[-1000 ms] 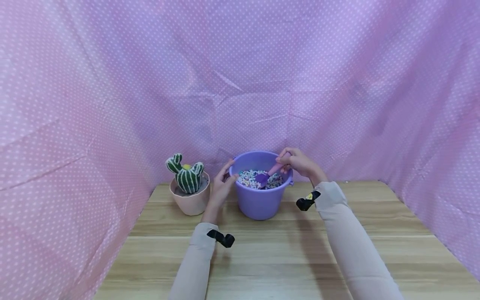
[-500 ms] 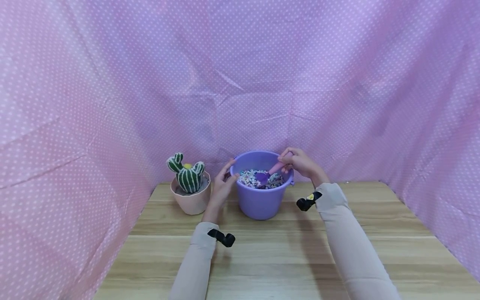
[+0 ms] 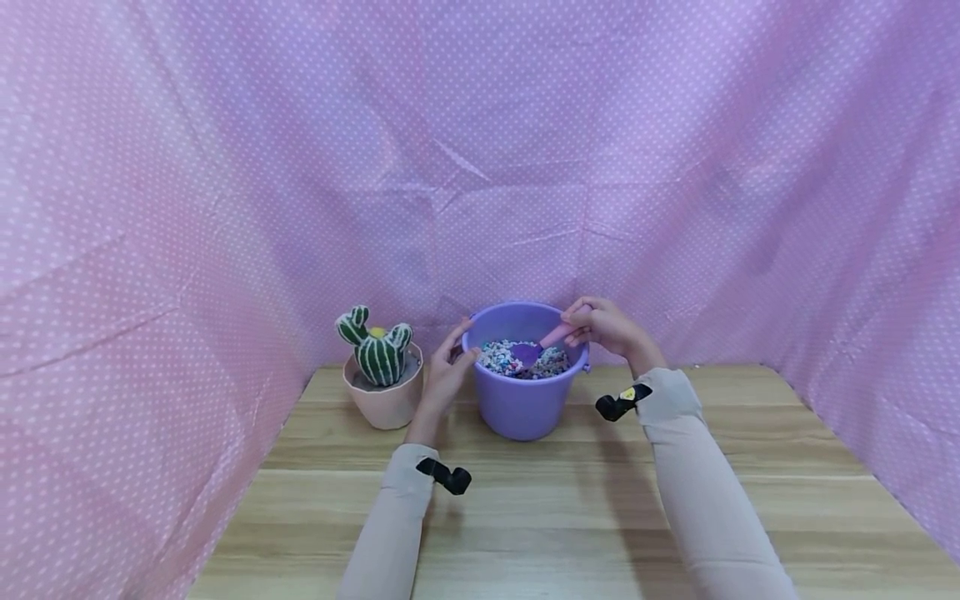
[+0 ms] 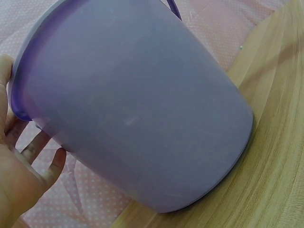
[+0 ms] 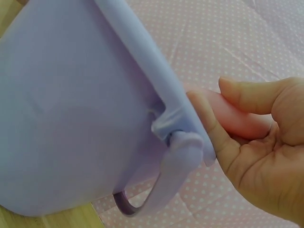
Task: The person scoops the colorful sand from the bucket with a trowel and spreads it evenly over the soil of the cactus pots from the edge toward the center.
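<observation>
A purple bucket (image 3: 521,408) stands upright on the table, part filled with small multicoloured pieces (image 3: 496,358). My left hand (image 3: 446,377) grips its left rim, thumb at the edge and fingers against the outside. In the left wrist view, the bucket wall (image 4: 137,104) fills most of the picture, beside my left hand (image 4: 19,178). My right hand (image 3: 611,329) holds the pink handle of a toy shovel (image 3: 557,335) over the right rim. The shovel's purple blade rests among the pieces. From the right wrist, the pink handle (image 5: 240,118) shows between thumb and fingers, behind the rim.
A cactus ornament (image 3: 379,360) in a pale pink pot (image 3: 384,407) stands just left of my left hand. The bucket's carrying handle (image 5: 178,161) hangs at its right side. Pink dotted cloth (image 3: 510,167) walls in the wooden table (image 3: 525,517) at the back and sides.
My right hand has shifted slightly right with the shovel, whose blade has moved a little among the pieces. My left hand keeps its hold on the bucket rim.
</observation>
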`<state>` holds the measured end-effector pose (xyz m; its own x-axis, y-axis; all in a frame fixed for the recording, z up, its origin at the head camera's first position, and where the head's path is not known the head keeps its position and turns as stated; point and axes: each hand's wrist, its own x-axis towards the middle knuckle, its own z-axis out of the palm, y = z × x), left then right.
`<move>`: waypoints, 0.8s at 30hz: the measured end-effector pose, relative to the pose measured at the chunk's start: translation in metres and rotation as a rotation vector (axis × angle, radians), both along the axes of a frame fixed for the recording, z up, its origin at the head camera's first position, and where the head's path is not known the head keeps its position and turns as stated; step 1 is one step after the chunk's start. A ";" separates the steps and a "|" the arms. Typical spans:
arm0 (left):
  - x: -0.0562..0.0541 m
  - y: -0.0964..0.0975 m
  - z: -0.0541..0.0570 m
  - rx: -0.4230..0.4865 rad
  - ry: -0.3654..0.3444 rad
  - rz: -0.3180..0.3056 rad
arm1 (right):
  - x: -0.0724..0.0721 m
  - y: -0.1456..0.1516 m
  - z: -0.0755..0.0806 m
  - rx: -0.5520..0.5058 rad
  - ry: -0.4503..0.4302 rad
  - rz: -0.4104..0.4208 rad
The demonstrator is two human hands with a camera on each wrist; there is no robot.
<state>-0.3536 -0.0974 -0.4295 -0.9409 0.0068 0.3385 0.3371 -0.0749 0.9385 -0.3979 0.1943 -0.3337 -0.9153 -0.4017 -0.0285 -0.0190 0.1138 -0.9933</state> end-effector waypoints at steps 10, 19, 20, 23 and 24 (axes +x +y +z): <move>0.002 0.000 0.001 0.023 0.012 -0.024 | 0.000 0.002 -0.001 0.003 0.016 0.020; 0.023 -0.001 0.026 0.009 -0.019 -0.063 | 0.000 0.008 -0.006 -0.035 0.042 0.049; 0.023 -0.001 0.026 0.007 -0.014 -0.064 | 0.000 0.009 -0.006 -0.041 0.043 0.041; 0.023 -0.001 0.026 0.009 -0.002 -0.067 | 0.000 0.010 -0.009 -0.054 0.040 0.018; 0.023 -0.001 0.026 0.010 -0.002 -0.067 | -0.001 0.010 -0.009 -0.058 0.041 0.010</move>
<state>-0.3310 -0.0988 -0.4039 -0.9392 0.0666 0.3368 0.3290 -0.1063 0.9383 -0.3985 0.2040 -0.3429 -0.9111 -0.4110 0.0326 -0.0606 0.0553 -0.9966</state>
